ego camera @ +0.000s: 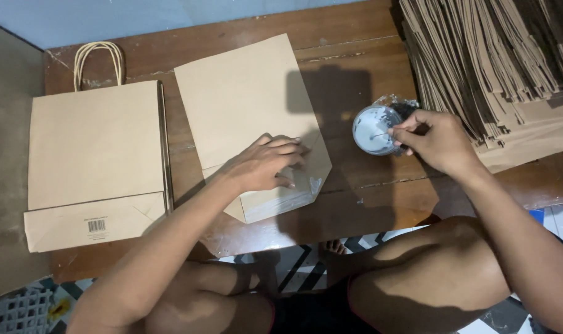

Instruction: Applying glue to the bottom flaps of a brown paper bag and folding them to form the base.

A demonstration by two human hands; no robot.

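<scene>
Nearest you: your bare knees fill the bottom of the view, tucked against the near edge of the low wooden table (355, 62).
Left hand: your left hand (266, 164) lies palm down, fingers spread flat, pressing the folded bottom end of the unfinished paper bag (247, 105); it grips nothing, it only pins the flap.
Right hand: your right hand (433, 139) is pinched narrow, thumb and fingertips closed on a thin stick or brush whose tip sits in the glue cup (375, 128).
Glue cup: a small round cup of white paste, standing on the table just right of the bag and touching your right fingers.
Bag position: the flat brown bag lies between your hands, its long axis running from the far edge of the table toward you, tilted slightly left at the far end; the folded, pointed bottom is the near end.
Key relation: the flap under your left palm lies to the left of the cup and slightly nearer you; a pale shiny smear shows on the fold by your fingertips.
Finished bag: a finished paper bag with twisted handles (95, 154) lies flat at the left, apart from your hands.
Stack: a large pile of flat brown bag blanks (492, 55) sits at the far right, just behind the cup.
</scene>
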